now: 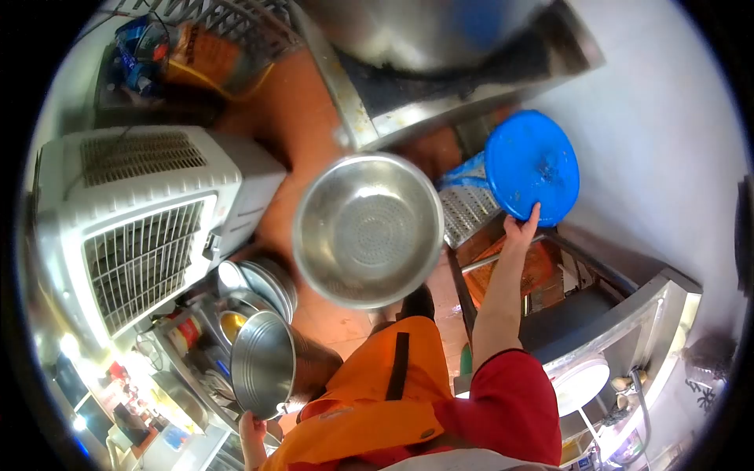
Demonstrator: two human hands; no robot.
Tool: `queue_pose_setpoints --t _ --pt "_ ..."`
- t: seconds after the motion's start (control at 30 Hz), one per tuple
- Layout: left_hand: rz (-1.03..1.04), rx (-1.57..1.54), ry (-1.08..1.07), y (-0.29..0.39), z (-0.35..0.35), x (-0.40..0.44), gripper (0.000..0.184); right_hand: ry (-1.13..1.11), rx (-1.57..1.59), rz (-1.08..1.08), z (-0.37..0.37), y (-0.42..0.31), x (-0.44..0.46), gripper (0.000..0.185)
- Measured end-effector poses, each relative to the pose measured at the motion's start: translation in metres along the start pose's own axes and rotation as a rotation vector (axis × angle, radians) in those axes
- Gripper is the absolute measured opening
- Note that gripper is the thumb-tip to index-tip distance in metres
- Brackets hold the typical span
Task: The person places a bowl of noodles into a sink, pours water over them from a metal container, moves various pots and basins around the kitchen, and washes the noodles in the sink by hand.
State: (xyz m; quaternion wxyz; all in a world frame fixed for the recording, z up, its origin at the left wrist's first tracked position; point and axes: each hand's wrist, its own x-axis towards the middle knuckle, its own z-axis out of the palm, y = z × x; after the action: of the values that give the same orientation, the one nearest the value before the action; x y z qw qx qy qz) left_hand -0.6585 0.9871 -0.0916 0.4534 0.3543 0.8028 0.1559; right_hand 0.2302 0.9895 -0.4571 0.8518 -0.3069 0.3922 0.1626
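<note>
My right hand reaches forward to the near edge of a round blue plastic lid. One digit lies over its rim, and the other fingers are mostly hidden. The lid is scuffed, with a dark patch on top. Part of a blue bucket shows just left of it. Low on the left, my left hand is closed at the near rim of a tall steel pot, its grip partly hidden. Between the hands is a wide steel basin with a dimpled bottom.
A white air cooler stands on the left, with stacked steel lids near it. A steel stove bearing a large wok is ahead. A metal-framed counter borders the right, against a white wall.
</note>
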Motion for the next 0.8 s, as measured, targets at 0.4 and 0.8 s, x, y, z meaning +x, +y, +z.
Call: queue_pose_setpoints --t 0.4,0.8 --pt "-0.331 -0.624 0.078 -0.001 0.038 -0.015 0.016 -0.08 -0.093 -0.036 0.074 -0.051 -0.101 0.063" --pt "-0.425 -0.795 0.093 -0.09 0.03 -0.027 0.008 -0.508 -0.182 -0.167 0.11 -0.136 -0.328 0.054"
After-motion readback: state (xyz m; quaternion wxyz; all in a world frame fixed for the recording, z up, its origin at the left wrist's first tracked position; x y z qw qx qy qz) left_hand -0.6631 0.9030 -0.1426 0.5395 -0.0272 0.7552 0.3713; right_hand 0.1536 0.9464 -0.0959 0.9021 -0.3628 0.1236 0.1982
